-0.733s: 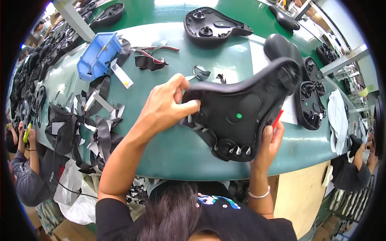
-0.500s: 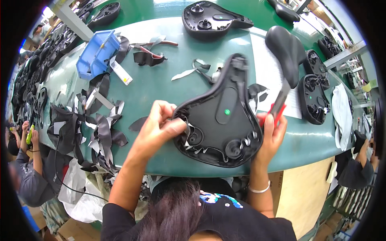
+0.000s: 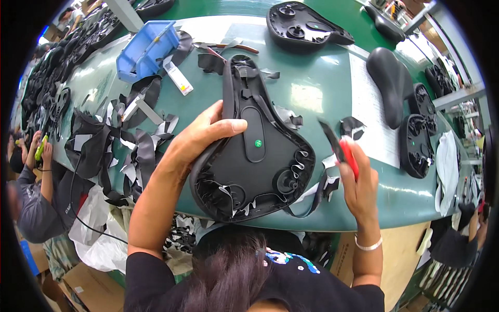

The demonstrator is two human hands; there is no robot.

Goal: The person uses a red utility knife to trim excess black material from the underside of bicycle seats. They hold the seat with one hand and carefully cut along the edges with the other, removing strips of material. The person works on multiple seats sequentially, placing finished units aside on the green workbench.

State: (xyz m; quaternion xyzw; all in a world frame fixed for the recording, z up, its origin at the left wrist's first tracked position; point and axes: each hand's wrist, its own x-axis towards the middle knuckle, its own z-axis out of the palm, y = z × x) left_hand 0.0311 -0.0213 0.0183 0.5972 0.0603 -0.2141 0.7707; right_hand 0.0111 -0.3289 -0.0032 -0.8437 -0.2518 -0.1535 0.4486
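A black bicycle saddle [image 3: 275, 174] lies underside up in front of me, nose pointing away. Its cover edge is gathered and ragged round the wide end, and a small green dot marks its base. My left hand [image 3: 210, 130] grips the saddle's left edge, thumb over the underside and fingers hidden beneath. To the right, apart from the saddle, my right hand [image 3: 360, 184] is closed round a red-handled utility knife [image 3: 347, 157], its dark blade pointing up and away. A trimmed strip of black and white cover material [image 3: 319, 195] lies between the saddle and that hand.
Black offcuts [image 3: 140, 156] pile up at left, near a blue bin [image 3: 148, 52]. Another upturned saddle [image 3: 306, 28] rests at the far side. At right sit a finished-looking saddle [image 3: 387, 83], more upturned ones [image 3: 416, 148] and a white cloth [image 3: 446, 169]. Co-workers are at both sides.
The saddle has moved left and turned, its nose now pointing straight away. My left hand has shifted up its left side. The knife has come away from the saddle, and a strip now lies beside it.
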